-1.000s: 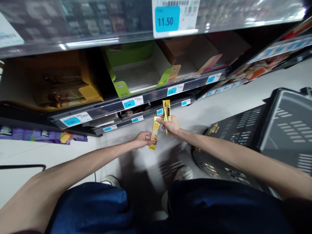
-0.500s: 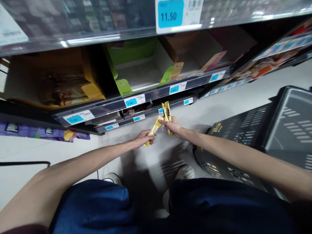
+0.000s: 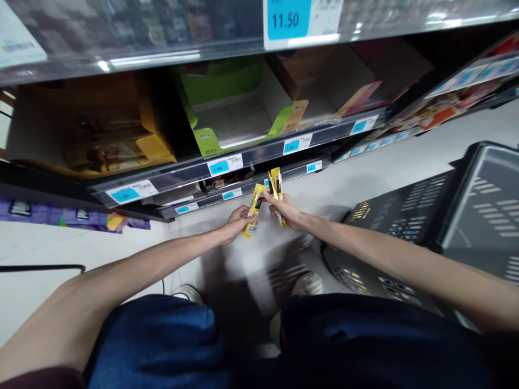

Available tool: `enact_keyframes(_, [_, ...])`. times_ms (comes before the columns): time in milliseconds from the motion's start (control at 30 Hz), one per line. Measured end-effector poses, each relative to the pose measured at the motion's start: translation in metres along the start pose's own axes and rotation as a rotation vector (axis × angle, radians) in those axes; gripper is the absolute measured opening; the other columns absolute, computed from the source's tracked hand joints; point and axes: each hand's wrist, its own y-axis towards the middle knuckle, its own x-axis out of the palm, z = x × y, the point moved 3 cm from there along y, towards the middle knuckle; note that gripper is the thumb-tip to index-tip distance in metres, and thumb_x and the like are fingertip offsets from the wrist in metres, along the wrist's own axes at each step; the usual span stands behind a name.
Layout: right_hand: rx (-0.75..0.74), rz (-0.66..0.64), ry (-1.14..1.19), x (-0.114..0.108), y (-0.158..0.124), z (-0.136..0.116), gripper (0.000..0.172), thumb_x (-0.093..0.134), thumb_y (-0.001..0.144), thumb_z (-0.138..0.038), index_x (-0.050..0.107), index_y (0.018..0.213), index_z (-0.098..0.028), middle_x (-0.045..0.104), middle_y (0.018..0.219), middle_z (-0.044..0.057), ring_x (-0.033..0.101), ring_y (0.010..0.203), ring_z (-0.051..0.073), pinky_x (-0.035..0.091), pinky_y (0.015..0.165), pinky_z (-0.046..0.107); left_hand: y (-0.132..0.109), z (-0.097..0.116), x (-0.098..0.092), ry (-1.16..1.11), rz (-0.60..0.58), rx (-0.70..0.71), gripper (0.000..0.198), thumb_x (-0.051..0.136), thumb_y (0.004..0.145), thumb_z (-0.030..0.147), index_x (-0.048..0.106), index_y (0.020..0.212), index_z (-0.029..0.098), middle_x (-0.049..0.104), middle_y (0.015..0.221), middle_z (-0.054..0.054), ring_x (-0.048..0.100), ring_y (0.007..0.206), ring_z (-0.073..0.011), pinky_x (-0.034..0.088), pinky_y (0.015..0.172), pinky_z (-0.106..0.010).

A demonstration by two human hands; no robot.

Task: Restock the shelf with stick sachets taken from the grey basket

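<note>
Between finger and thumb, my left hand [image 3: 239, 222] is closed on a slim yellow snack packet [image 3: 253, 212] with a dark label and a barcode. My right hand [image 3: 286, 209] grips more yellow snack packets [image 3: 276, 186], at least two, held upright side by side. Its thumb is close to the top of the left packet; I cannot tell whether they touch. Both hands are over the floor, just in front of the lowest shelf edge [image 3: 214, 201].
Above the hands, a shelf holds a green display box [image 3: 207, 141], a yellow box [image 3: 156, 148] with wrapped items and other cartons. A dark perforated shopping basket [image 3: 389, 216] stands at the right. Purple packaging [image 3: 73, 215] is at left. My knees frame the floor [image 3: 239, 265].
The packet in my left hand has turned, so its dark label and barcode now show, and it stands more upright. The right-hand packets have tilted slightly.
</note>
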Motion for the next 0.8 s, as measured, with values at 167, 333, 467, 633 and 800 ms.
enact_keyframes(167, [-0.033, 0.014, -0.02, 0.0, 0.005, 0.004, 0.043, 0.085, 0.06, -0.044, 0.053, 0.07, -0.018, 0.056, 0.062, -0.002, 0.042, 0.045, 0.007, 0.035, 0.038, 0.021, -0.003, -0.003, 0.005, 0.108, -0.027, 0.019, 0.05, 0.087, 0.059, 0.04, 0.046, 0.077, 0.018, 0.057, 0.074, 0.004, 0.062, 0.065, -0.0119, 0.052, 0.063, -0.028])
enact_keyframes(333, [-0.031, 0.048, -0.028, 0.0, 0.004, 0.0, 0.043, 0.087, 0.056, -0.04, 0.053, 0.07, -0.018, 0.057, 0.061, -0.002, 0.043, 0.044, 0.007, 0.036, 0.038, 0.021, 0.001, -0.006, 0.002, 0.225, 0.031, 0.06, 0.049, 0.088, 0.057, 0.039, 0.049, 0.077, 0.018, 0.051, 0.063, 0.008, 0.054, 0.057, -0.007, 0.045, 0.055, -0.021])
enact_keyframes(467, [-0.053, 0.105, 0.024, -0.003, 0.004, -0.009, 0.04, 0.086, 0.057, -0.036, 0.052, 0.068, -0.018, 0.054, 0.059, -0.004, 0.042, 0.043, 0.006, 0.035, 0.036, 0.021, 0.004, -0.007, -0.002, 0.147, -0.04, -0.056, 0.052, 0.088, 0.057, 0.046, 0.056, 0.086, 0.017, 0.063, 0.076, 0.001, 0.065, 0.067, -0.0128, 0.052, 0.061, -0.027])
enact_keyframes(633, [-0.078, 0.223, 0.032, -0.015, 0.012, -0.012, 0.037, 0.083, 0.06, -0.021, 0.054, 0.081, -0.019, 0.06, 0.068, -0.004, 0.043, 0.042, 0.005, 0.036, 0.035, 0.019, 0.02, -0.001, -0.031, 0.162, -0.001, 0.065, 0.052, 0.089, 0.056, 0.042, 0.066, 0.094, 0.015, 0.07, 0.081, -0.004, 0.067, 0.072, -0.0148, 0.055, 0.069, -0.031])
enact_keyframes(800, [-0.031, 0.293, 0.005, -0.026, 0.019, 0.001, 0.042, 0.083, 0.058, -0.015, 0.054, 0.087, -0.019, 0.058, 0.068, -0.006, 0.042, 0.04, 0.003, 0.036, 0.034, 0.017, 0.038, 0.014, -0.066, 0.307, 0.165, 0.247, 0.044, 0.086, 0.058, 0.035, 0.073, 0.094, 0.013, 0.073, 0.075, -0.005, 0.065, 0.068, -0.0163, 0.053, 0.071, -0.031])
